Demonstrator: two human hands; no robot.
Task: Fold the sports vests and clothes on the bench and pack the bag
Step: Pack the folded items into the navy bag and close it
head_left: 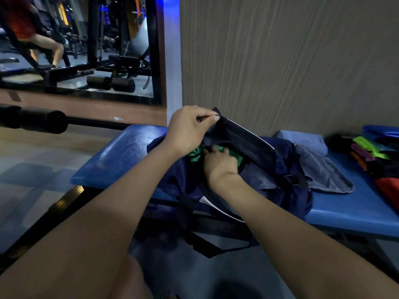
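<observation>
The padded blue vinyl tabletop [121,152] carries a dark navy fabric sports bag [287,169], with a stack of bright folded clothes [367,152] well apart at its right end. The left hand [187,128] pinches the bag's flap up, apparently to keep the mouth wide. The right hand [220,162] presses a green garment [195,152] down inside; whether its fingers grip the garment cannot be told.
</observation>
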